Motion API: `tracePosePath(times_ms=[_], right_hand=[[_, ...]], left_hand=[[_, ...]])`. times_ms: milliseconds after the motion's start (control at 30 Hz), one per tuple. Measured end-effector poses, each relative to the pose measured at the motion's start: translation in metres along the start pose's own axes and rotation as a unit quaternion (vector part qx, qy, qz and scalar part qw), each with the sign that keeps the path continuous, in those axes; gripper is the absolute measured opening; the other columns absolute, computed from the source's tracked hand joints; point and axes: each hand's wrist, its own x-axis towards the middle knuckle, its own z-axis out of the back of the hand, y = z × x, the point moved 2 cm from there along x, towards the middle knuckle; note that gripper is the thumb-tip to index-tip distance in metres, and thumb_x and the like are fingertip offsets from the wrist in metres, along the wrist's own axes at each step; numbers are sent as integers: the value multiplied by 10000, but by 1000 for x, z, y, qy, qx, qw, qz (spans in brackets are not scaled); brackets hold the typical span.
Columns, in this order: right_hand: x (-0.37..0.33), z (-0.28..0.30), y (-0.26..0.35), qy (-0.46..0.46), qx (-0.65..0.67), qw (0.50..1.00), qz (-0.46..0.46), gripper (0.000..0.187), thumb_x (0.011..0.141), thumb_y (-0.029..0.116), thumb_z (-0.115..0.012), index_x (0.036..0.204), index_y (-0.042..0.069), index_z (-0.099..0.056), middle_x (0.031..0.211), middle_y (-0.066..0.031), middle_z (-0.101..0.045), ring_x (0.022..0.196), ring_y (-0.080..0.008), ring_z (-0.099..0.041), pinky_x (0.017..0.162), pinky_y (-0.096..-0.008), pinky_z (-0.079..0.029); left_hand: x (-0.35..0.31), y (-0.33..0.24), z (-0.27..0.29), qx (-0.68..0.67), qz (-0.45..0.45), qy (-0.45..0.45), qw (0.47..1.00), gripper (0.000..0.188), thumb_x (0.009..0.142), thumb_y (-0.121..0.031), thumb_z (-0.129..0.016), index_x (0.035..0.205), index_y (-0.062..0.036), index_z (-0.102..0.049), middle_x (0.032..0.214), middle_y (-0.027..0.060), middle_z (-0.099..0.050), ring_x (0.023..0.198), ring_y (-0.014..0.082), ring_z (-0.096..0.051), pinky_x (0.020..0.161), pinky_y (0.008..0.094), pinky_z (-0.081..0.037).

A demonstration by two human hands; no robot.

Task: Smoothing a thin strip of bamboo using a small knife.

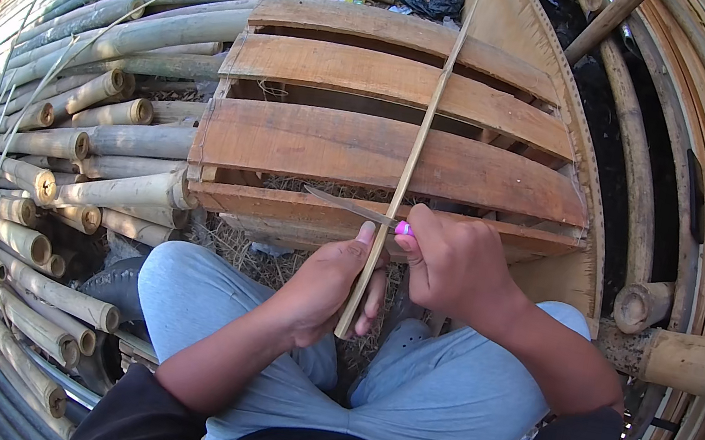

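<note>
Brown wooden slats point(319, 143) at twelve; left hand point(329, 274) grasps slim tan strip point(411, 166), right hand point(459, 259) pink-handled knife point(362, 210); likely shaving; next requires steadiness.

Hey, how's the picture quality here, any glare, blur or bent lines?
In the head view, strong light washes the upper-left bamboo pale, and a small patch at upper right is blown out; in the head view, the slats bow, probably from fisheye distortion; in the head view, the knife and stick look fairly sharp.
</note>
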Motion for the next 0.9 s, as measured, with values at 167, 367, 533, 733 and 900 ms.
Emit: tracePosePath(times_ms=[167, 367, 533, 733, 900], right_hand=[[2, -3, 7, -15, -8, 1000, -6, 199, 933, 206, -574, 831, 45, -519, 571, -150, -571, 517, -350, -609, 470, -433, -469], [0, -7, 9, 4, 0, 999, 35, 194, 909, 181, -597, 804, 49, -501, 557, -136, -565, 506, -331, -607, 463, -423, -468], [-5, -9, 18, 37, -14, 998, 48, 171, 852, 117, -616, 772, 54, -478, 571, -117, -531, 497, -307, -577, 435, -396, -439], [2, -15, 7, 15, -35, 996, 83, 177, 836, 120, -632, 770, 57, -480, 562, -114, -531, 485, -293, -578, 431, -397, -440], [14, -13, -25, -48, -110, 993, -3, 207, 860, 142, -632, 759, 52, -475, 558, -127, -523, 493, -303, -583, 436, -402, -437]], left_hand=[[-1, 5, 16, -131, 11, 49, 990, 427, 1065, -456, -320, 872, -100, -457, 487, -7, -372, 336, 104, -329, 308, 242, -257], [-1, 5, 12, -146, 17, 44, 988, 416, 1062, -452, -338, 861, -106, -451, 479, -9, -359, 321, 107, -301, 304, 237, -232], [-2, 9, 13, -157, 31, 21, 987, 416, 1050, -473, -366, 865, -109, -447, 467, -9, -345, 319, 107, -301, 305, 240, -225], [7, 11, 17, -162, 15, 60, 985, 397, 1050, -468, -372, 878, -117, -443, 465, -15, -345, 311, 104, -293, 300, 241, -211], [6, 9, 18, -198, 12, 85, 976, 355, 1067, -406, -336, 878, -122, -434, 468, -17, -345, 309, 100, -279, 292, 242, -212]])
